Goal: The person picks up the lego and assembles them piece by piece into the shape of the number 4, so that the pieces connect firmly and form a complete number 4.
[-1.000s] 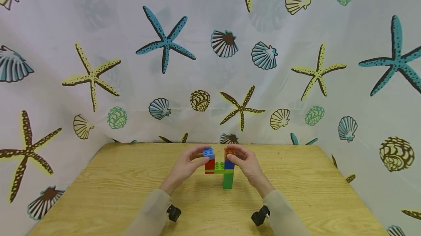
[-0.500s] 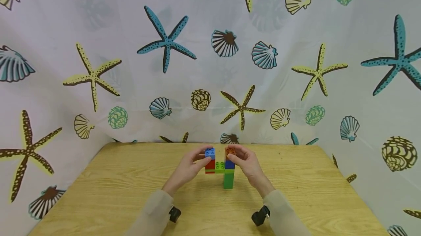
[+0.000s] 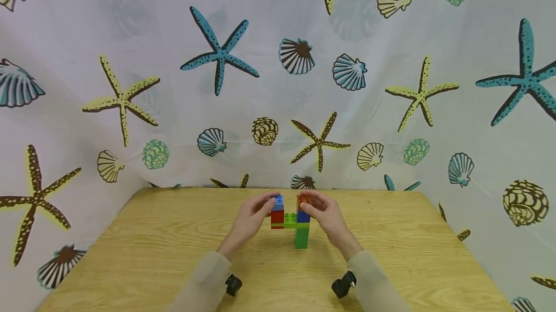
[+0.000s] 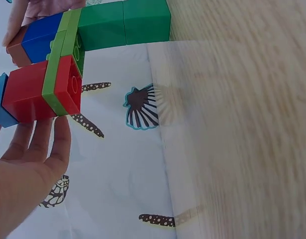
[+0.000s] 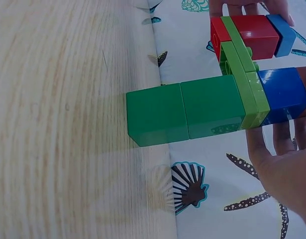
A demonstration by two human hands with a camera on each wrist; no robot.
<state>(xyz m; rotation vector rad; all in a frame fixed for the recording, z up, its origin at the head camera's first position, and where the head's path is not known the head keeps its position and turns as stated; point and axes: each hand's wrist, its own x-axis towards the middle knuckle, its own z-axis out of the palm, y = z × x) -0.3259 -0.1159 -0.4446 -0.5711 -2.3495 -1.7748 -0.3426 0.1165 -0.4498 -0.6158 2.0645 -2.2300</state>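
A toy building-brick structure stands on the table, its two columns joined by light green pieces (image 3: 290,220). Its right column has green bricks (image 5: 157,117) at the bottom, then a dark blue brick (image 5: 283,92) and an orange-brown brick (image 3: 304,200). On the left, a light blue brick (image 3: 280,205) tops a red brick (image 3: 277,217); another red piece (image 4: 69,85) hangs below the light green, off the tabletop. My left hand (image 3: 248,216) holds the light blue brick, thumb at its left edge, fingers behind. With thumb and fingers, my right hand (image 3: 331,215) grips the orange-brown brick.
The wooden table (image 3: 173,254) reaches back to a white curtain (image 3: 260,99) printed with starfish and shells. Dark wrist cameras (image 3: 233,284) sit at both sleeves.
The light blue brick has shifted slightly right, now lined up over the red brick. My left thumb has slid from its front face to its left edge. The right hand keeps its grip.
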